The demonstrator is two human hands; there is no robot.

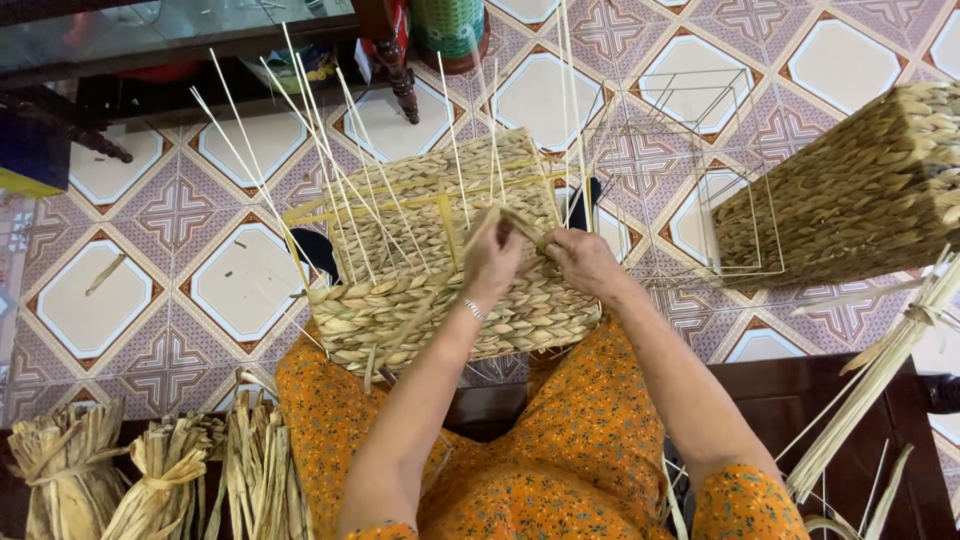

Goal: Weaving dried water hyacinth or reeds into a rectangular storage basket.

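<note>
A: What do the hands hold now?

B: From my remote seat I see the left hand (492,258) with its grip closed on a flat dried strand (520,226), pinching it near the upper edge of the woven part. The right hand (583,258) is also closed, on the same strand from the other side. The two hands are almost touching.

A: And where is the piece itself?

B: The half-woven basket (450,262) rests on my lap, on the orange patterned dress (570,440), and leans out over the tiled floor (175,215). Thin pale stakes (330,150) stand out from its top.

A: How far is the weaving?

B: I judge it roughly half done. The lower rows near my knees are tight and complete; higher up the weave looks looser, around a yellow frame (420,197), and the stakes are bare and long, so many rows remain.

A: What is around?

B: At the right lies a finished woven basket (860,195), with an empty wire frame (700,170) beside it. Bundles of dried fibre (150,475) stand at the lower left, and one more bundle (880,370) at the right.
</note>
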